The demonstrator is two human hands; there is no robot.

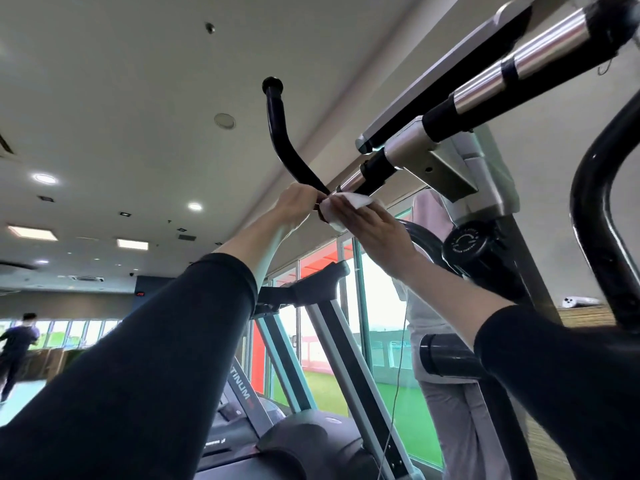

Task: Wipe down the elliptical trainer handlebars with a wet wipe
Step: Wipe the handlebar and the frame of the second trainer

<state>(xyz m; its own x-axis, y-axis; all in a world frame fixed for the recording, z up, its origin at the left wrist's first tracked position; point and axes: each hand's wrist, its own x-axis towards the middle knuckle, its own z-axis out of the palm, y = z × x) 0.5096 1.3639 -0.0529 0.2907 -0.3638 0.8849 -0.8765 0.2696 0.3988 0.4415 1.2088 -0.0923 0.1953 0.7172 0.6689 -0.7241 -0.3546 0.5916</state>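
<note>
The elliptical trainer (485, 181) fills the right side, its grey frame and chrome crossbar (540, 46) seen from below against the ceiling. Beyond it, lower down, stands a treadmill (311, 341) beside tall windows (a person (17, 341) stands far off at the left edge). A black curved handlebar (277, 133) rises from the frame to a capped tip. Both arms, in black sleeves, reach up to its lower end. The left hand (298, 202) grips the handlebar with its fingers curled round it. Just beside it, touching, the right hand (374, 230) wraps the white wet wipe (356, 199) round the bar, fingers folded over it where handlebar meets chrome.
</note>
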